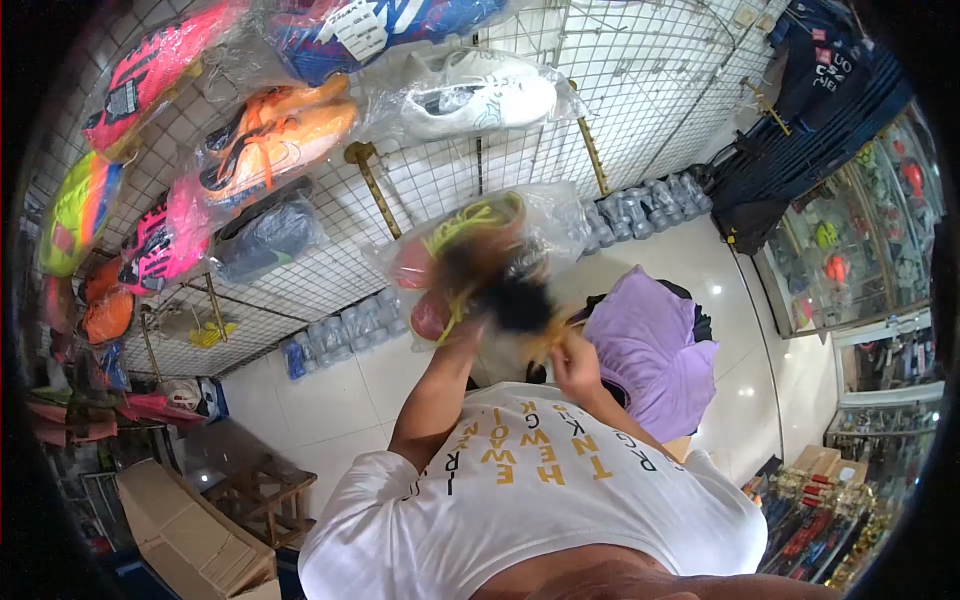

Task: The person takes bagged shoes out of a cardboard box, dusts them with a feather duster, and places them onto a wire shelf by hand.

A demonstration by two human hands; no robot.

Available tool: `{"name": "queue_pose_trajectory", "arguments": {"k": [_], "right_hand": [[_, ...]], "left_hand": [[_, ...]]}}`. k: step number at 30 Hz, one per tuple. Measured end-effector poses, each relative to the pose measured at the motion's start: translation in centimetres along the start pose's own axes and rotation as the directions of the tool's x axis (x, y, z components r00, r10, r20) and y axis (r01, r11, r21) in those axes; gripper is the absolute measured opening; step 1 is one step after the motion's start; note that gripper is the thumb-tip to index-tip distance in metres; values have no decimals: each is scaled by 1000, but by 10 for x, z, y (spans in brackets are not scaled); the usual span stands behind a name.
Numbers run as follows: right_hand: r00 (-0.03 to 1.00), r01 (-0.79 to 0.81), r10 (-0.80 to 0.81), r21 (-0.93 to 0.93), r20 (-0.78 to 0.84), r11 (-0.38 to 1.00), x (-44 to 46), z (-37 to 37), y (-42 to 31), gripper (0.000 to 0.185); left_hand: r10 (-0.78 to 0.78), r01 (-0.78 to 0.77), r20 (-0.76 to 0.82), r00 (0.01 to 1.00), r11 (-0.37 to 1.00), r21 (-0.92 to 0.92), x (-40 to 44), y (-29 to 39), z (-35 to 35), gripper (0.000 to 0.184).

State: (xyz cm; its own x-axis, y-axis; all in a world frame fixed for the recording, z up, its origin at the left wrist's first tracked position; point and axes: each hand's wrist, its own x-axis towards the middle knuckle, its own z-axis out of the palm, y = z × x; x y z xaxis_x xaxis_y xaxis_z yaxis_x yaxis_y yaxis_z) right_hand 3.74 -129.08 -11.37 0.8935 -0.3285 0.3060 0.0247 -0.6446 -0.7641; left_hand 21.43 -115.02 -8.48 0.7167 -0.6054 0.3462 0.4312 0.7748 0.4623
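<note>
Carton [190, 530]: toward 8 o'clock, flaps out, away from both hands.
Orange shoes [285, 145]: toward 10 o'clock, plastic-wrapped, by the wire grid [650, 90].
Pink shoes [465, 222]: bagged, yellow-laced, just off centre toward 12 and 9 o'clock; the loose plastic could slide and let them drop if poorly supported.
Left hand [478, 325]: just below centre toward 6 o'clock, by the shoes; blur hides the fingers, so I cannot tell their grip.
Dark brush-like thing [520, 302]: near centre, smeared by motion; a hard sweep could snag the plastic.
Right hand [575, 367]: toward 4 o'clock, fingers bent together, seemingly pinching its yellowish end; a loose pinch could let it twist.
Purple cloth [650, 335]: toward 3 o'clock, beside the right hand.
</note>
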Motion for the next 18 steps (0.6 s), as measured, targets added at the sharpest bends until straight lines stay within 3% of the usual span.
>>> {"name": "queue_pose_trajectory", "arguments": {"k": [2, 4, 6, 7, 9, 11, 14, 15, 18], "right_hand": [[959, 258, -245, -79, 140, 963, 14, -13, -24, 16], [990, -130, 132, -42, 53, 991, 18, -20, -13, 15], [875, -481, 483, 67, -23, 874, 29, -29, -7, 15], [894, -444, 445, 35, -53, 896, 34, -37, -19, 16], [984, -118, 124, -57, 127, 991, 33, -42, -42, 14], [950, 137, -124, -26, 287, 990, 39, -54, -80, 15], [978, -79, 85, -38, 189, 996, 52, -68, -45, 15], [933, -326, 348, -190, 94, 926, 60, -77, -37, 19], [978, -205, 206, -416, -42, 886, 65, -95, -60, 21]], "left_hand": [[-7, 7, -8, 1000, 1000, 3, -4, -2, 2, 51], [-18, 18, -10, 1000, 1000, -4, -7, -7, 2, 51], [-19, 19, -16, 1000, 1000, -3, -9, -9, 3, 51], [-19, 18, -21, 1000, 1000, -7, -11, -11, 3, 51], [-22, 22, -29, 999, 1000, -2, -15, -13, 6, 51], [-25, 25, -37, 999, 1000, -4, -19, -17, 5, 51], [-37, 37, -45, 998, 999, 0, -25, -19, 7, 50], [-40, 40, -45, 998, 999, 2, -26, -19, 7, 50], [-43, 43, -54, 998, 999, 3, -29, -22, 8, 50]]}}
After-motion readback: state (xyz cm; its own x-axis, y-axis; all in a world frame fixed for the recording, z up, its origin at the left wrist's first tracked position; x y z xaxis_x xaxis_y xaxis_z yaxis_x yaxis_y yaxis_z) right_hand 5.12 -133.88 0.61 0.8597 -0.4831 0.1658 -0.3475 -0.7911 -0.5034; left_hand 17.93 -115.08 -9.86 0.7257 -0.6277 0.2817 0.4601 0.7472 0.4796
